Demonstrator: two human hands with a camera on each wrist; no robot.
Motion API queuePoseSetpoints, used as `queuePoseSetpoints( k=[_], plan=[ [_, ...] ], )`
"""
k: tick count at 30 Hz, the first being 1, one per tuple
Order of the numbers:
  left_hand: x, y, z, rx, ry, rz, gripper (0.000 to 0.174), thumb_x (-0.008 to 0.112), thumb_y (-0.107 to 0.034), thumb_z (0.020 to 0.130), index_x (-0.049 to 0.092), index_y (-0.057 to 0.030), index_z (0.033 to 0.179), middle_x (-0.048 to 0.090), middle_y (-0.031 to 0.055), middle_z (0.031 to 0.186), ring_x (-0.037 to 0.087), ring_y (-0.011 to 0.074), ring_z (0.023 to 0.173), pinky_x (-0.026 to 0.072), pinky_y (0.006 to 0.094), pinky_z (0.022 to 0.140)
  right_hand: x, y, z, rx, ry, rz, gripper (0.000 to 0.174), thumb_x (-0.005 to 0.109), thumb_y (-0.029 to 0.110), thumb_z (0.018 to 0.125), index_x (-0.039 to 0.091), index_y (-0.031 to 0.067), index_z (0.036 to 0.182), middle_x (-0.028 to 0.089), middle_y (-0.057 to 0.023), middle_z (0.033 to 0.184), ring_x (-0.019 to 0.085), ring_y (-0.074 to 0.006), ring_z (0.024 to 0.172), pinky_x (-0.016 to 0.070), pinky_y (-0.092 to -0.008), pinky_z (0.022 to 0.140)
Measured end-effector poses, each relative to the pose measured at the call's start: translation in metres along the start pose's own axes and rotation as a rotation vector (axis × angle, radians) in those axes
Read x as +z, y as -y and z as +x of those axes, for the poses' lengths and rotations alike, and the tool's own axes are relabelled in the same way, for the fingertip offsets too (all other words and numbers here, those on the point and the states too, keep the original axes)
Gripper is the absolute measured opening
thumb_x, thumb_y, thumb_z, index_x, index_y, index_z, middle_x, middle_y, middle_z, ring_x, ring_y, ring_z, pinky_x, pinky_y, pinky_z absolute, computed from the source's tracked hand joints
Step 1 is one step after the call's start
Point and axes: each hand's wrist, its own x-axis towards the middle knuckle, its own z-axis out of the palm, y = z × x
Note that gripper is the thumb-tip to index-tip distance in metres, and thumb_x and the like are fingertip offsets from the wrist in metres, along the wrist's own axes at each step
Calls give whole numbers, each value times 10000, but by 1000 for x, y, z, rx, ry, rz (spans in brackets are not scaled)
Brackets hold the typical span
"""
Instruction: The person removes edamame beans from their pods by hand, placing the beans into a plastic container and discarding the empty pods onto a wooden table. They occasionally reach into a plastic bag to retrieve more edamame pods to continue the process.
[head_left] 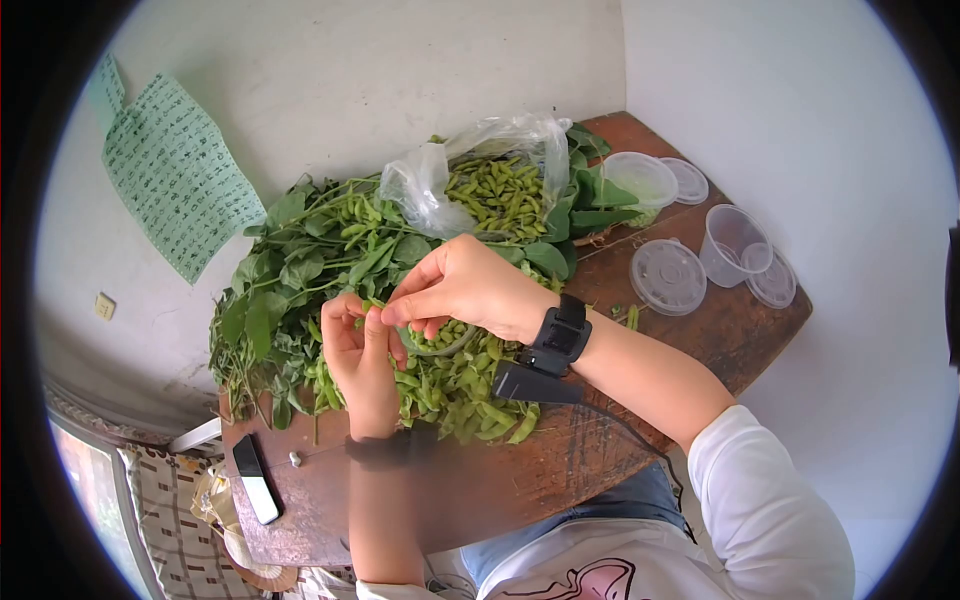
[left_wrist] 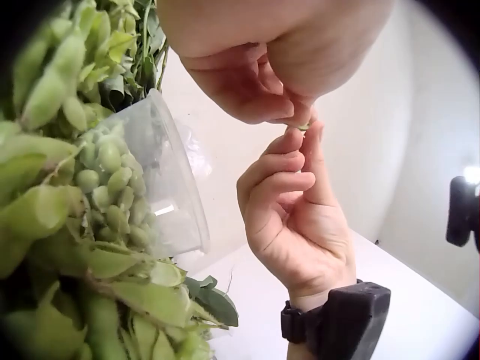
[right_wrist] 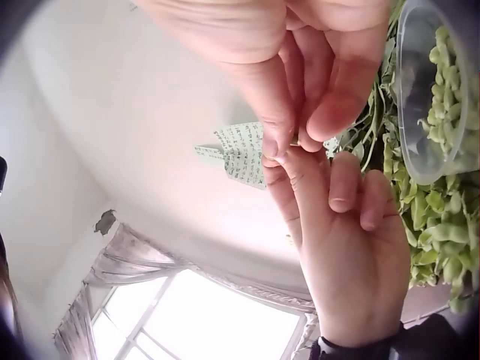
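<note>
Where the hands meet: the right hand point(head_left: 465, 285) and left hand point(head_left: 360, 360) touch at the fingertips and pinch one pod point(left_wrist: 302, 126) between them, above the near part of the greens.
Right hand: reaches in from the right, knuckles up. Thumb and forefinger close on the pod, and the other fingers curl beneath.
Left hand: stands upright below it, fingers pointing up. Thumb and forefinger nip the pod, and the remaining fingers bend loosely.
Pod: only a green sliver shows between the fingertips, so I cannot tell its long axis or which way it points.
Tub point(head_left: 445, 350): clear plastic, right under the right hand, sunk among the greens. It holds small green pieces; I cannot tell whether they are beans or pods.
Pile point(head_left: 470, 395): loose green pods heaped round the tub on the person's side.
Stalks point(head_left: 290, 270): leafy, with pods on them, spread behind and to the left of the hands.
Bag point(head_left: 425, 185): clear and open-mouthed, lying behind the stalks near the wall, full of green pods.
Far tub point(head_left: 640, 178): clear, at the table's far corner just right of the bag, resting against leaves, with a lid point(head_left: 688, 182) beside it.
Cup point(head_left: 735, 245): clear and upright, near the right edge, between two lids point(head_left: 668, 275) lying flat.
Table point(head_left: 720, 330): dark, worn wood.
Phone point(head_left: 255, 478): flat at the near left corner, well apart from the hands.
</note>
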Motion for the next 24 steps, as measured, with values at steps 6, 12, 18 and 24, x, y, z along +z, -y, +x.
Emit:
queuePoseSetpoints(
  k=[6, 12, 18, 24],
  plan=[
    [1, 2, -1, 4, 6, -36, 99, 546, -129, 1032, 469, -109, 1090, 539, -14, 822, 420, 24, 506, 328, 168, 414, 3, -1, 0, 37, -4, -19, 286, 827, 209, 828, 728, -56, 872, 684, -52, 741, 617, -85, 642, 510, -220, 575],
    [3, -14, 0, 42, -143, -235, 97, 534, -136, 1039, 478, -117, 1115, 568, -26, 884, 386, 25, 504, 288, 158, 424, -9, -7, 4, -13, -4, -428, 265, 793, 220, 832, 743, -28, 910, 711, -70, 762, 655, -135, 657, 530, -273, 607],
    [3, -35, -10, -80, 216, -6, 246, 754, 2, 842, 552, -48, 974, 649, 28, 802, 525, 29, 522, 380, 161, 424, -28, -8, 0, -237, -230, -953, 243, 721, 158, 801, 740, -3, 981, 730, -162, 851, 716, -299, 785, 553, -366, 731],
    [30, -32, -20, 224, 621, 613, 153, 816, -96, 795, 711, -30, 885, 713, 51, 894, 595, 103, 561, 473, 238, 502, -79, 13, -1, -339, -723, -1185, 140, 690, 128, 794, 728, 7, 734, 670, -187, 715, 670, -368, 710, 543, -437, 707]
  ],
)
